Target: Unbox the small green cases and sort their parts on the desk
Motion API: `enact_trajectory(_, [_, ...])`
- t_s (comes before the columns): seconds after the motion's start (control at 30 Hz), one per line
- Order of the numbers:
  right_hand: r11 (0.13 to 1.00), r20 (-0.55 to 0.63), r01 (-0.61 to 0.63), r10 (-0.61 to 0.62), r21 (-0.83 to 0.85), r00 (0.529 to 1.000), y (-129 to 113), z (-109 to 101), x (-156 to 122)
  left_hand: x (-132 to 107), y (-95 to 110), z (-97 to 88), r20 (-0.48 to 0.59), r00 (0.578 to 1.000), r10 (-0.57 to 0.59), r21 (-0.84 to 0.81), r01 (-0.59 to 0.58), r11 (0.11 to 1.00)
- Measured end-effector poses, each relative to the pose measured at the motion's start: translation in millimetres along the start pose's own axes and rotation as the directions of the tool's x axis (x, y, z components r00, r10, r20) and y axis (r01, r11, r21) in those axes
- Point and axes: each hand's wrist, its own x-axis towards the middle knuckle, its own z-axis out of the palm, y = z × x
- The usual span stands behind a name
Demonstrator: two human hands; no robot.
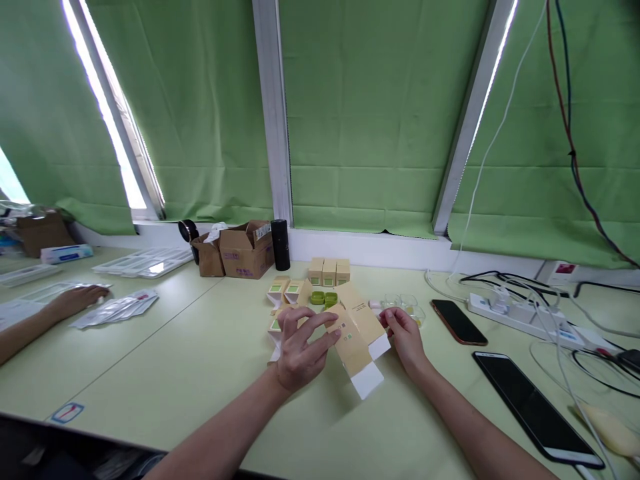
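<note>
An unfolded cream-coloured paper carton point(353, 343) with white end flaps is held up above the table in front of me. My left hand point(304, 350) grips its left side between thumb and fingers. At the carton's right edge, my right hand point(406, 341) is closed in a pinch on it. Behind the left hand stand partly folded small boxes point(295, 291) with open flaps. Just beyond the carton sit small green containers point(324, 298). Several clear round cups point(410, 303) lie beyond my right hand. Farther back, small closed boxes point(329, 272) stand in a row.
A phone point(459, 322), a larger phone point(535, 407) and a power strip point(525, 319) with tangled cables lie on the right. At the back stand a cardboard box point(247, 250) and a black cylinder point(281, 245). On the left, another person's hand point(80, 300) rests near flat packets point(117, 309).
</note>
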Motion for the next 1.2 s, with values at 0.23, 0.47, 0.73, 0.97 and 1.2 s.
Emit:
enact_trajectory(0.23, [0.998, 0.003, -0.033, 0.033, 0.052, 0.999, 9, -1, 3, 5, -6, 3.3, -0.009, 0.988, -0.157, -0.099, 0.156, 0.983])
enact_trajectory(0.47, [0.997, 0.029, -0.06, 0.059, 0.038, 0.998, 9, -2, 2, 38, -53, -31.4, 0.102, 0.655, -0.749, -0.28, 0.741, 0.61])
enact_trajectory(0.73, [0.998, 0.033, -0.07, 0.07, 0.006, 0.997, 7, -1, 2, 31, -144, -96.8, 0.379, 0.207, -0.902, 0.119, 0.956, 0.269])
enact_trajectory(0.97, [0.998, 0.031, -0.059, 0.06, -0.013, 0.998, 4, 0, 0, -6, -162, -121.8, 0.492, -0.018, -0.87, 0.419, 0.881, 0.219])
enact_trajectory(1.2, [0.999, 0.046, -0.053, 0.054, -0.012, 0.998, 7, -1, 0, -31, -150, -109.4, 0.582, -0.101, -0.807, 0.468, 0.853, 0.231])
